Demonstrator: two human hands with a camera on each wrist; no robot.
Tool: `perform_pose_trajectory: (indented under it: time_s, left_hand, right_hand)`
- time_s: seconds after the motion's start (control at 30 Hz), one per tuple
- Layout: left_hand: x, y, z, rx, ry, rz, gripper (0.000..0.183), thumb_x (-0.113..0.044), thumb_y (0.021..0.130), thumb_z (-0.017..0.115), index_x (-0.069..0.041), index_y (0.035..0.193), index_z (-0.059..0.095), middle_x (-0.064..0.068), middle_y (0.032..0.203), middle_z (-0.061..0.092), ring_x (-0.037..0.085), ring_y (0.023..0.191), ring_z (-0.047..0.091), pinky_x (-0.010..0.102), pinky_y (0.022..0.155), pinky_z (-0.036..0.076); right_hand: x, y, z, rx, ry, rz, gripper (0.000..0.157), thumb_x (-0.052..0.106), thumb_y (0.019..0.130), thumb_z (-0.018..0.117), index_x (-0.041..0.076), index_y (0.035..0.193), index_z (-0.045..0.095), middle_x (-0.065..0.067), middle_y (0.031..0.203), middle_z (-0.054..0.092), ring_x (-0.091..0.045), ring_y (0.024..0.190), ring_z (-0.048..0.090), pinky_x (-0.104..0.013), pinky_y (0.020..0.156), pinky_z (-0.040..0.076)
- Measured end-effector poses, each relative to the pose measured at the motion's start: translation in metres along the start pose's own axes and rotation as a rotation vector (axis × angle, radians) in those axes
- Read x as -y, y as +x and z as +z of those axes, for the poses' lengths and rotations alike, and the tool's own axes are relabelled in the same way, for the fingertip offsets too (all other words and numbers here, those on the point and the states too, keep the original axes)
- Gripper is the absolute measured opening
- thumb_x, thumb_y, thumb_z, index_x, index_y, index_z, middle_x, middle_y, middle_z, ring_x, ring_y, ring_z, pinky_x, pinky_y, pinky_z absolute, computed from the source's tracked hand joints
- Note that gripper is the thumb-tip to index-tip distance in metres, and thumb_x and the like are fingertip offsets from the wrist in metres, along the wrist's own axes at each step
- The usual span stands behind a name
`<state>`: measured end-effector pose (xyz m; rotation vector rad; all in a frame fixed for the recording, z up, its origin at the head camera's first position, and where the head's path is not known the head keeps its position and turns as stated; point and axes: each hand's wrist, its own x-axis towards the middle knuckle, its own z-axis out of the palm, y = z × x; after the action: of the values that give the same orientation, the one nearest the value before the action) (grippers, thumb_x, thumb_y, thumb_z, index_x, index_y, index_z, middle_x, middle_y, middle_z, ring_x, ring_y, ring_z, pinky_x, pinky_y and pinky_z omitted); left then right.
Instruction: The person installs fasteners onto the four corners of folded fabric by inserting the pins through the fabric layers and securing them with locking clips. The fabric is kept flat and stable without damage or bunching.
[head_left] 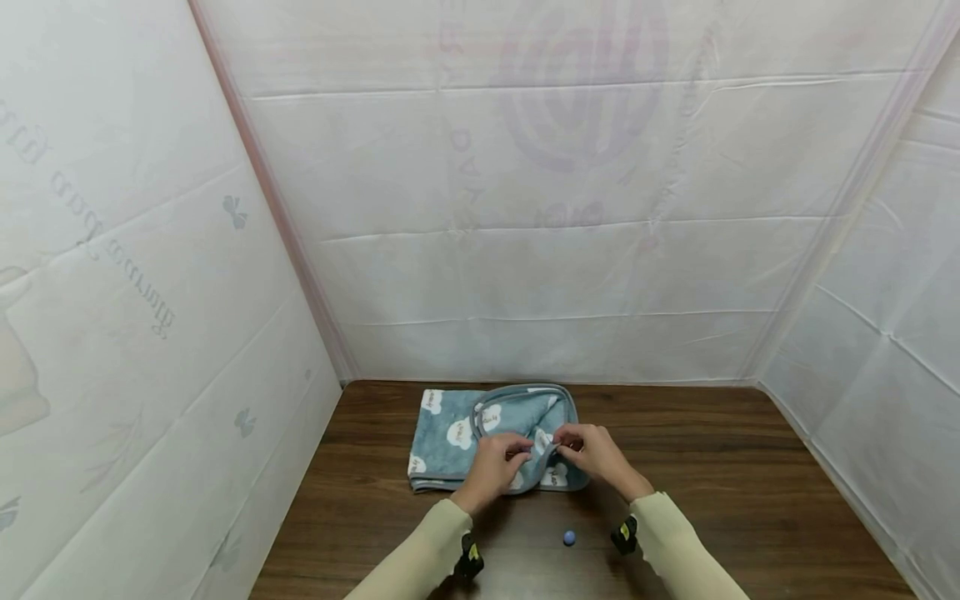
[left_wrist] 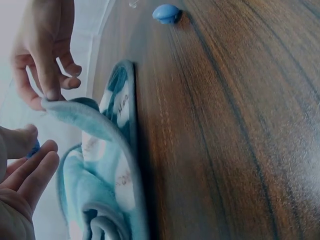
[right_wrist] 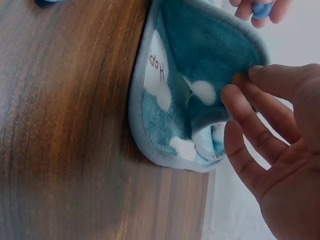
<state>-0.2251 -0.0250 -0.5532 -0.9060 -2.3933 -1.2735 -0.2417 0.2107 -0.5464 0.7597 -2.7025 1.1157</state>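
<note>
A teal fleece blanket with white clouds, lettering and grey edging lies folded on the table. My right hand pinches its raised edging between thumb and fingers, seen closely in the right wrist view. My left hand is just left of it, over the blanket. Between its thumb and fingers it pinches a small blue rounded piece, partly hidden by the fingertips. Another small blue dome-topped piece sits on the table nearer to me, between my forearms.
The brown wood-grain table meets white sheet walls at the back and on both sides. A small clear object shows at the top of the left wrist view; its kind is unclear. Black wrist cameras sit at both cuffs.
</note>
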Motion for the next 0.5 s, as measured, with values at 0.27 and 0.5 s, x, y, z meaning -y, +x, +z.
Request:
perform_pose_trajectory:
  time_s: [0.27, 0.5]
  left_hand:
    - [0.0065, 0.0008, -0.0015, -0.01, -0.035, -0.059, 0.02, 0.011, 0.091, 0.07, 0.006, 0.109, 0.076, 0.016, 0.102, 0.076, 0.025, 0.09, 0.076, 0.026, 0.077, 0.061]
    - [0.0085, 0.0039, 0.0001, -0.012, -0.085, -0.15, 0.017, 0.007, 0.094, 0.07, 0.004, 0.109, 0.076, 0.019, 0.105, 0.076, 0.025, 0.089, 0.077, 0.026, 0.077, 0.06]
  right_hand:
    - [0.0002, 0.0005, 0.0021, -0.012, 0.045, -0.004, 0.012, 0.005, 0.088, 0.081, 0.01, 0.098, 0.076, 0.002, 0.09, 0.074, -0.006, 0.077, 0.068, -0.025, 0.067, 0.057]
    - [-0.0001, 0.0017, 0.0033, -0.034, 0.056, -0.036, 0.013, 0.003, 0.088, 0.079, 0.011, 0.097, 0.075, 0.0, 0.089, 0.073, -0.008, 0.075, 0.068, -0.025, 0.065, 0.058]
